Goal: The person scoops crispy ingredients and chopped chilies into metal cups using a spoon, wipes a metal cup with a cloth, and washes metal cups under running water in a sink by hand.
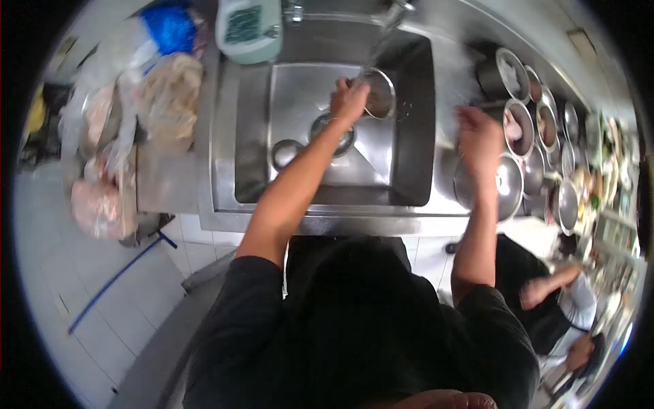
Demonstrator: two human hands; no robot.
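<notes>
Over the steel sink [252,136], my left hand [349,102] is closed on the rim of a metal pot [381,95], which is tilted under the running water from the faucet [402,5]. Below that hand, a round metal bowl [287,154] lies on the sink floor beside the drain area. My right hand [479,133] is raised over the counter right of the sink, near metal pots and a large bowl [509,185]. Its fingers are blurred, and whether they hold anything cannot be made out.
Left of the sink are plastic bags [170,95] and a bag of pinkish food [102,204]. A pale green container [249,34] stands behind the sink. Several metal pots [519,129] line the right counter. Another person [538,293] is at lower right.
</notes>
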